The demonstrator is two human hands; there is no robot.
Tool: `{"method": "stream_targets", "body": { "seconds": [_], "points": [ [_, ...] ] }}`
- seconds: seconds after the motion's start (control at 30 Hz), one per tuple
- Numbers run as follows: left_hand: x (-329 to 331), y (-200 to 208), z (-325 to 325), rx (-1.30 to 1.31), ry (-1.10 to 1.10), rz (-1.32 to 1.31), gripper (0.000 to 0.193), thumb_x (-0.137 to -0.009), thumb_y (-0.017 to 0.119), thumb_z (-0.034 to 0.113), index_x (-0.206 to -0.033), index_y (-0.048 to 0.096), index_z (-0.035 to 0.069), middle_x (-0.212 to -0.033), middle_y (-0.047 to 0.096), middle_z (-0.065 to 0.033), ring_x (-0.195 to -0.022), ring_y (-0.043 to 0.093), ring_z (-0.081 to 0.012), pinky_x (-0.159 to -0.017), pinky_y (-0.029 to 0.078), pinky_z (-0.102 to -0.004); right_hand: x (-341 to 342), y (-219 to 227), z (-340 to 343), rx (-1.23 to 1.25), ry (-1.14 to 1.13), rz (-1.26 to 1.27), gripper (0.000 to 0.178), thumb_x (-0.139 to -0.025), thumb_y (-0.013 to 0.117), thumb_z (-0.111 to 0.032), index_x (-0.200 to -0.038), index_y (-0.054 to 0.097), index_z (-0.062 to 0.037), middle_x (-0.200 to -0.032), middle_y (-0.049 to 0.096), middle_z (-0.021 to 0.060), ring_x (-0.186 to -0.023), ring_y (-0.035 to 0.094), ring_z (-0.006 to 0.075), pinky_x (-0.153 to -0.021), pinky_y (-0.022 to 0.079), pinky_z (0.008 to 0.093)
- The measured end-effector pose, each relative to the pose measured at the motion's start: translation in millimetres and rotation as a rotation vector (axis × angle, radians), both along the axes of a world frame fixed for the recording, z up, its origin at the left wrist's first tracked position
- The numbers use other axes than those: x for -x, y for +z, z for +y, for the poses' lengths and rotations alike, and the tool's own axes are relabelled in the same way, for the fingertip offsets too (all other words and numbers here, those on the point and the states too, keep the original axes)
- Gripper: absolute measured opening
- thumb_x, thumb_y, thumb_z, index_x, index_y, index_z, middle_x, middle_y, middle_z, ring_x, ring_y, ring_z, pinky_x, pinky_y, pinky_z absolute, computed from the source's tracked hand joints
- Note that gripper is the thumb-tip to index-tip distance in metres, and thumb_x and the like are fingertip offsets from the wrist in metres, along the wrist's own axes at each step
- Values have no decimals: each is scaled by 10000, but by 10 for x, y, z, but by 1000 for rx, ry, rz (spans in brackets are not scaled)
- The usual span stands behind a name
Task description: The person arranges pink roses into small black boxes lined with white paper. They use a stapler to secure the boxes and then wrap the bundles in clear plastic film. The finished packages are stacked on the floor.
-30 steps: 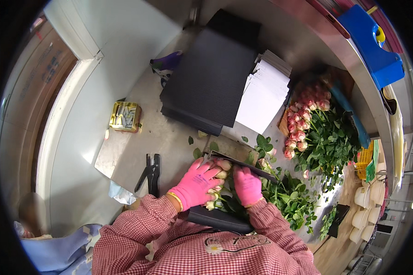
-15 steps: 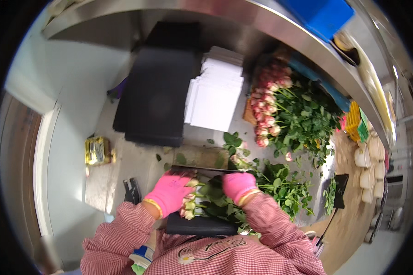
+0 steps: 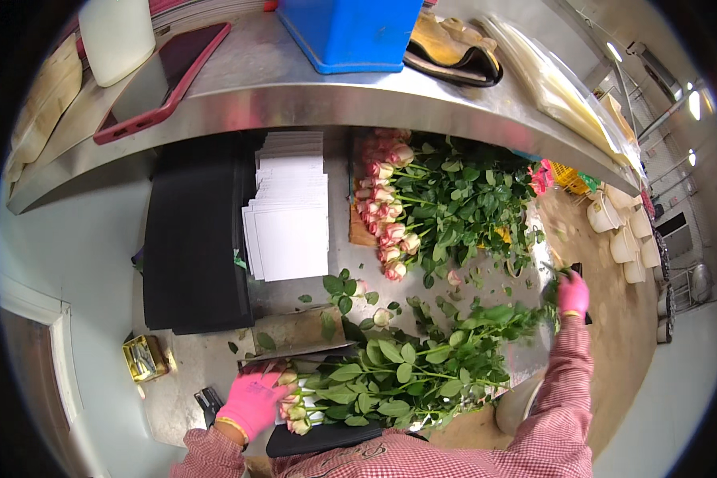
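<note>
At the table's near left, my left hand (image 3: 253,400), in a pink glove, grips the left end of a black wrapping sheet (image 3: 319,437), its fingers against pale pink rose heads. These roses (image 3: 295,415) lie on the sheet over something white, their leafy stems (image 3: 410,366) stretching right. My right hand (image 3: 572,295), also gloved in pink, reaches far out to the right past the stem ends. It looks closed near blurred dark green leaves; what it holds cannot be made out.
Black sheets (image 3: 191,239) and white cards (image 3: 288,235) lie stacked at the back left. More pink-and-white roses (image 3: 386,211) fill the back right. A metal shelf (image 3: 239,103) overhangs the table, bearing a phone (image 3: 163,84) and a blue bin (image 3: 346,32). White buckets (image 3: 605,213) stand beyond, right.
My right hand has left the sheet's upper edge and swung far right. The raised edge has come down, showing more stems. My left hand stays by the rose heads. The view has shifted.
</note>
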State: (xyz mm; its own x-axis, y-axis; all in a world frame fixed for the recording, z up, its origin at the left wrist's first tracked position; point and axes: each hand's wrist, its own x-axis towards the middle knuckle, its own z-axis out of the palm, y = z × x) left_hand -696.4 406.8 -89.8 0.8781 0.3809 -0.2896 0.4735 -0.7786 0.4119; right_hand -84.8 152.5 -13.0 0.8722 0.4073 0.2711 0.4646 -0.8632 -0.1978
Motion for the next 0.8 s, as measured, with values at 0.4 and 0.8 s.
{"method": "stream_targets", "body": {
  "seconds": [0.4, 0.8],
  "points": [
    [115, -135, 32, -44, -13, -149, 434, -829, 569, 159, -1251, 639, 228, -1199, 601, -54, -1079, 596, -255, -867, 469, -381, -587, 136, 635, -260, 462, -225, 386, -920, 609, -128, -1305, 594, -93, -1238, 645, 150, -1121, 623, 282, -985, 467, 363],
    [256, -381, 62, 25, -15, -99, 462, -809, 614, 244, -1271, 618, 266, -1368, 527, -13, -1254, 506, -195, -1151, 245, -503, 2596, -1811, 3923, 356, 561, 651, 869, -751, 699, -675, -1191, 607, 69, -1147, 653, 273, -1097, 629, 382, -912, 491, 433]
  ]
}}
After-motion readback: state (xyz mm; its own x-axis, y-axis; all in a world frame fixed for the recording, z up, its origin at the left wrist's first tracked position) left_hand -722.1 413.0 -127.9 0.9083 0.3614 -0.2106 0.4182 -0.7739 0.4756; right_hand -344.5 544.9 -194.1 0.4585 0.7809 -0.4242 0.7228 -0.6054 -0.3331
